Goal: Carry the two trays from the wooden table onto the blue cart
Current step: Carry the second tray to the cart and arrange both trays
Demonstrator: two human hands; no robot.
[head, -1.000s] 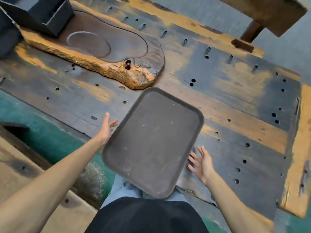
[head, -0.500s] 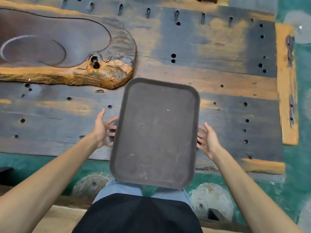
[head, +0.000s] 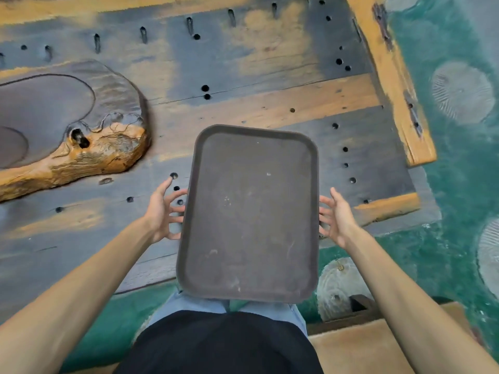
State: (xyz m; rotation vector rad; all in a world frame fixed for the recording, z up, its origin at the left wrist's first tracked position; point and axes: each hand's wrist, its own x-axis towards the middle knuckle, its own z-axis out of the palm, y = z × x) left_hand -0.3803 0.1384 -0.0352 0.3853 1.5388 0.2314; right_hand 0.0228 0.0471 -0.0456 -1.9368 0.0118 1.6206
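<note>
- A dark brown rectangular serving tray [head: 251,214] lies on the worn wooden tabletop [head: 270,76], its near short end hanging past the tabletop's edge toward the person's legs at 6 o'clock.
- The left hand [head: 164,211] sits at the tray's 9 o'clock side, fingers spread and curled toward the long rim; they are just beside it, and whether they touch cannot be told.
- The right hand [head: 336,218] mirrors it at 3 o'clock, palm turned inward, fingertips at or just under the rim.
- Neither grip has closed: both hands are released and hold nothing.
- At 9 to 10 o'clock from the tray, well apart from it, rests a carved root-wood tea tray [head: 67,130] with a drain hole; this may be the second tray of the task.
- The blue cart is not in view; green patterned flooring [head: 459,184] fills the 3 o'clock side of the scene.
- Judged from this, the step in hand is the reach for the first tray, with no tray carried yet.
- The next move calls for fingers under both long rims, thumbs on top, an even clamp, then a level lift clear of the tabletop before turning toward the cart.
</note>
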